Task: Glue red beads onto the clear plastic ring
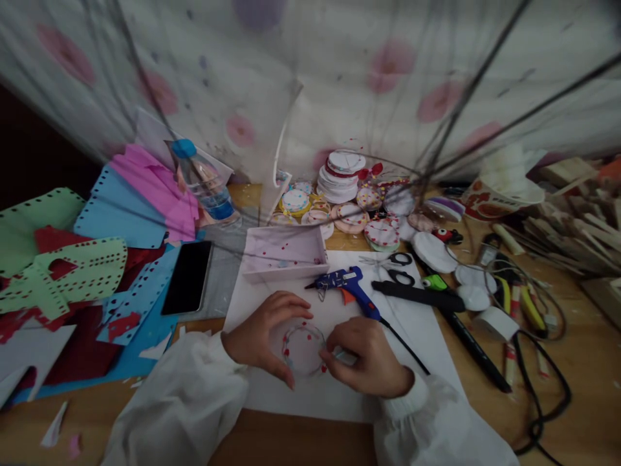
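Lying flat on the white paper sheet (301, 401), the small round white disc edged with red dots (303, 349) faces up and, being round, shows no long axis. It sits between both hands: the left hand (262, 340) curls around its left rim, fingers touching, while the right hand (369, 356) pinches its right edge. A blue glue gun (347, 285) lies just beyond; bare paper stays open below.
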Demonstrator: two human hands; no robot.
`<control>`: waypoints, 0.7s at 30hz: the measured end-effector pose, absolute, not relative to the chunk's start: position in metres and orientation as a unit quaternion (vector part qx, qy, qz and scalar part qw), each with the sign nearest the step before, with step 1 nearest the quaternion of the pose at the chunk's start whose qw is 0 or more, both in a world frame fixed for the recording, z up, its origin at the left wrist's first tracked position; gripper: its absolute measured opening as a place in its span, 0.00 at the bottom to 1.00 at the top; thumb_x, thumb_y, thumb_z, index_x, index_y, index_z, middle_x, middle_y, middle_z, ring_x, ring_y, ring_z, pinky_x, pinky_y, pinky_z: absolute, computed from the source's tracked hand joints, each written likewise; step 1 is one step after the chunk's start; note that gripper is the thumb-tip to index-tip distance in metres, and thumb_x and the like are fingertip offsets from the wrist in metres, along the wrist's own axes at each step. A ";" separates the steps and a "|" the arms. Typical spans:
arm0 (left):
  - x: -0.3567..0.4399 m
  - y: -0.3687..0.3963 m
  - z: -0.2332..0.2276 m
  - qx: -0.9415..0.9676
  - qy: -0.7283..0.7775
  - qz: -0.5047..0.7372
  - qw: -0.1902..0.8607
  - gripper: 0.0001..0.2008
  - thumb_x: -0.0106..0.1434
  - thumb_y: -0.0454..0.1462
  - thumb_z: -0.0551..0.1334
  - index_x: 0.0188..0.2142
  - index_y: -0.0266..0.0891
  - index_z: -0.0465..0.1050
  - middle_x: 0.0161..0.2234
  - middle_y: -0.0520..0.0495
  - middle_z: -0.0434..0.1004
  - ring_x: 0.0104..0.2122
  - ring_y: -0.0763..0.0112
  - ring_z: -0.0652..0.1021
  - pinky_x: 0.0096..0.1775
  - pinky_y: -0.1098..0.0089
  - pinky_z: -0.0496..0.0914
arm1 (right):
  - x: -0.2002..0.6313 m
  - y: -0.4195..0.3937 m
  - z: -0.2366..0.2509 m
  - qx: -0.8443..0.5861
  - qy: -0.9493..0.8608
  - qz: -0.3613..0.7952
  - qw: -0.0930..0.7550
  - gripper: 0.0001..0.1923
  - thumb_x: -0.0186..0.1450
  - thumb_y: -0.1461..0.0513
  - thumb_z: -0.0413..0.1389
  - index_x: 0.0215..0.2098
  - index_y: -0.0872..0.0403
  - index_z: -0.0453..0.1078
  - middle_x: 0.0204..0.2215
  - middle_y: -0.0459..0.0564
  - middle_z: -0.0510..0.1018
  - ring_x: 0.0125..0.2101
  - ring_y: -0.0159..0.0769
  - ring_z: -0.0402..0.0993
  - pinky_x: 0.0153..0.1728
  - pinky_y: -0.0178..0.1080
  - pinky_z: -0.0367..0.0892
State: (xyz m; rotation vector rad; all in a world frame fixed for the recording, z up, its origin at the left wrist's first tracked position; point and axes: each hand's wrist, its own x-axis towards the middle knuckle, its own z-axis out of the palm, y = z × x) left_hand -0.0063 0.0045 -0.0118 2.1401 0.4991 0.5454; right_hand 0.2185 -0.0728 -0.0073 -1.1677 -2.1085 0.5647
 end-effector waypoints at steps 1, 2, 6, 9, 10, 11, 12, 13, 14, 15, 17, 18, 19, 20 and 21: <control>-0.006 0.004 -0.012 0.856 0.197 0.220 0.424 0.46 0.35 0.58 0.70 0.52 0.42 0.68 0.50 0.36 0.68 0.50 0.50 0.68 0.52 0.51 0.62 | 0.218 -0.073 -0.007 -0.437 -0.812 0.222 0.317 0.09 0.60 0.60 0.55 0.23 0.53 0.68 0.17 0.44 0.73 0.18 0.30 0.68 0.23 0.34 0.56; -0.006 0.004 -0.012 0.856 0.195 0.222 0.424 0.45 0.35 0.58 0.71 0.52 0.41 0.68 0.49 0.36 0.69 0.50 0.51 0.69 0.52 0.51 0.63 | 0.217 -0.074 -0.007 -0.433 -0.816 0.226 0.308 0.09 0.60 0.61 0.55 0.22 0.53 0.68 0.16 0.44 0.73 0.18 0.29 0.67 0.23 0.35 0.55; -0.005 0.004 -0.013 0.861 0.193 0.227 0.413 0.46 0.34 0.57 0.71 0.52 0.41 0.68 0.48 0.36 0.70 0.49 0.51 0.69 0.52 0.51 0.63 | 0.216 -0.074 -0.008 -0.447 -0.811 0.227 0.301 0.08 0.59 0.64 0.53 0.22 0.53 0.68 0.16 0.43 0.72 0.18 0.29 0.66 0.23 0.34 0.55; -0.005 0.003 -0.014 0.865 0.197 0.225 0.402 0.47 0.33 0.57 0.72 0.52 0.40 0.68 0.49 0.35 0.70 0.49 0.50 0.69 0.52 0.51 0.63 | 0.215 -0.073 -0.010 -0.458 -0.799 0.215 0.324 0.09 0.59 0.65 0.53 0.22 0.52 0.68 0.15 0.43 0.72 0.17 0.28 0.66 0.22 0.33 0.56; -0.005 0.003 -0.014 0.866 0.201 0.223 0.401 0.47 0.32 0.57 0.72 0.52 0.40 0.68 0.50 0.35 0.70 0.50 0.50 0.69 0.52 0.51 0.63 | 0.215 -0.073 -0.012 -0.463 -0.796 0.204 0.333 0.09 0.59 0.64 0.54 0.21 0.52 0.67 0.15 0.42 0.72 0.17 0.28 0.66 0.22 0.33 0.57; -0.005 0.003 -0.014 0.866 0.205 0.218 0.400 0.48 0.32 0.57 0.72 0.52 0.40 0.68 0.50 0.36 0.69 0.50 0.50 0.69 0.52 0.51 0.63 | 0.215 -0.072 -0.013 -0.472 -0.791 0.190 0.339 0.09 0.59 0.64 0.54 0.20 0.52 0.67 0.14 0.42 0.71 0.16 0.28 0.66 0.22 0.33 0.57; -0.005 0.002 -0.014 0.867 0.210 0.212 0.399 0.49 0.32 0.57 0.72 0.53 0.41 0.67 0.50 0.36 0.69 0.50 0.49 0.69 0.53 0.51 0.63 | 0.215 -0.072 -0.015 -0.483 -0.785 0.176 0.346 0.10 0.59 0.64 0.54 0.20 0.53 0.66 0.13 0.42 0.70 0.16 0.28 0.65 0.21 0.33 0.57; -0.005 0.002 -0.014 0.867 0.217 0.207 0.398 0.50 0.32 0.57 0.72 0.54 0.41 0.66 0.51 0.36 0.69 0.50 0.49 0.69 0.53 0.50 0.62 | 0.214 -0.072 -0.016 -0.494 -0.778 0.163 0.353 0.11 0.59 0.64 0.55 0.19 0.53 0.66 0.13 0.41 0.69 0.15 0.27 0.65 0.21 0.32 0.57; -0.005 0.001 -0.014 0.868 0.224 0.203 0.395 0.51 0.32 0.57 0.72 0.55 0.41 0.65 0.51 0.36 0.69 0.51 0.49 0.68 0.53 0.50 0.62 | 0.214 -0.072 -0.018 -0.503 -0.771 0.152 0.361 0.11 0.60 0.64 0.55 0.19 0.53 0.66 0.12 0.41 0.68 0.15 0.27 0.64 0.20 0.32 0.56; -0.004 0.001 -0.015 0.868 0.232 0.203 0.389 0.52 0.32 0.57 0.72 0.56 0.41 0.63 0.52 0.35 0.68 0.52 0.49 0.68 0.54 0.50 0.61 | 0.213 -0.072 -0.019 -0.510 -0.763 0.144 0.370 0.12 0.60 0.64 0.55 0.19 0.53 0.66 0.12 0.41 0.68 0.15 0.27 0.63 0.20 0.32 0.56; -0.003 -0.001 -0.017 0.870 0.249 0.208 0.372 0.52 0.34 0.57 0.71 0.57 0.40 0.61 0.55 0.34 0.65 0.54 0.48 0.66 0.55 0.49 0.59 | 0.212 -0.072 -0.021 -0.519 -0.749 0.136 0.389 0.12 0.61 0.63 0.55 0.20 0.53 0.66 0.13 0.41 0.68 0.15 0.27 0.63 0.20 0.32 0.57; -0.002 -0.001 -0.018 0.870 0.256 0.212 0.363 0.51 0.35 0.57 0.71 0.57 0.40 0.61 0.56 0.34 0.64 0.55 0.48 0.64 0.56 0.48 0.58 | 0.212 -0.073 -0.022 -0.522 -0.744 0.136 0.394 0.12 0.61 0.63 0.55 0.20 0.53 0.67 0.13 0.41 0.68 0.15 0.27 0.63 0.20 0.32 0.57; -0.002 -0.002 -0.019 0.871 0.262 0.214 0.356 0.50 0.36 0.57 0.71 0.57 0.40 0.61 0.56 0.33 0.63 0.55 0.47 0.64 0.56 0.48 0.58 | 0.211 -0.073 -0.022 -0.527 -0.739 0.137 0.396 0.11 0.61 0.63 0.55 0.20 0.53 0.67 0.13 0.41 0.68 0.15 0.27 0.64 0.20 0.32 0.58; -0.001 -0.002 -0.020 0.871 0.267 0.214 0.352 0.49 0.37 0.57 0.70 0.57 0.40 0.62 0.57 0.34 0.63 0.56 0.47 0.63 0.56 0.48 0.58 | 0.210 -0.073 -0.022 -0.532 -0.736 0.141 0.394 0.12 0.62 0.63 0.54 0.20 0.53 0.67 0.13 0.42 0.68 0.15 0.27 0.64 0.20 0.32 0.58; -0.001 -0.003 -0.020 0.871 0.270 0.214 0.351 0.48 0.38 0.57 0.70 0.56 0.41 0.62 0.57 0.34 0.63 0.56 0.48 0.63 0.56 0.48 0.58 | 0.210 -0.073 -0.023 -0.537 -0.733 0.144 0.392 0.12 0.62 0.63 0.54 0.20 0.53 0.67 0.13 0.42 0.69 0.16 0.27 0.65 0.20 0.32 0.58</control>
